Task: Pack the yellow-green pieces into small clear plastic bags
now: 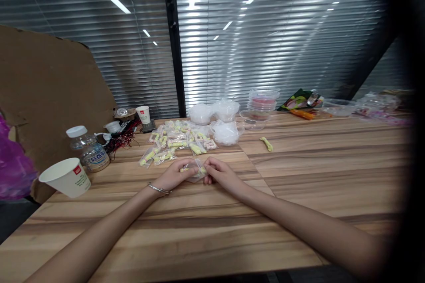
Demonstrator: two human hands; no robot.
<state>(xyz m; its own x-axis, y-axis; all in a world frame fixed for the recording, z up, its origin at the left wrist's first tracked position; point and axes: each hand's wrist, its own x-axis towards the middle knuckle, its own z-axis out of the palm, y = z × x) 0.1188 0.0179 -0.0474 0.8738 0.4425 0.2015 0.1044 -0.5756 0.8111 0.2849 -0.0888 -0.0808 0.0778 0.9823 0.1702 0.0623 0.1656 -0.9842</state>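
Near the middle of the wooden table [299, 177], a small clear bag [196, 176] with a yellow piece inside is held between both hands. My left hand [175, 174], with a bracelet at the wrist, has its thumb and fingers closed on the bag's left side. The fingers of my right hand [219, 173] pinch its right edge. Just beyond the hands lies a pile of clear bags [177, 143] with yellow and some pinkish pieces. One loose yellow piece [266, 144] rests on the table to the right.
White paper cups [68, 177] [143, 115] and a lidded bottle [89, 150] stand left. Clusters of clear plastic bowls [227, 132] and stacked round containers [263, 101] are behind the pile. A green packet [299, 99] and plastic wrapping [378, 104] lie back right.
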